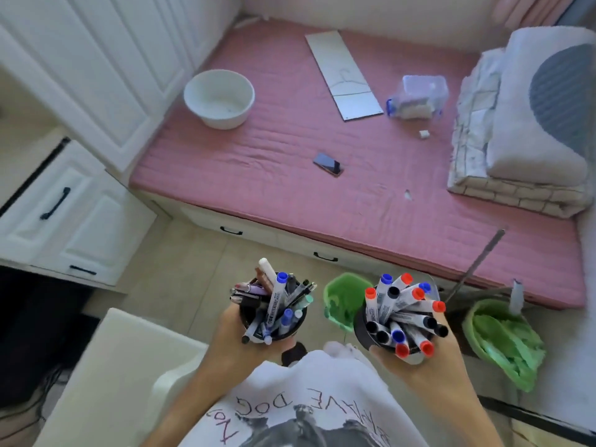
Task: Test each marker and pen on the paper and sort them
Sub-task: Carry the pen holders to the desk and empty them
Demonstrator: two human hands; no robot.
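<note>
Head view: two dark cups are held upright at waist height above the floor. The left hand (232, 337) is wrapped around the cup of pens (274, 317), fingers curled about its wall. The right hand (425, 359) is wrapped likewise around the cup of markers (400, 321). Long axes stand roughly vertical, caps splayed upward. The paper (343, 74) lies well ahead on the pink bed (290, 150), slightly right of centre, so the right hand is judged marginally nearer. A white bowl (219, 98) is set on the bed's left.
</note>
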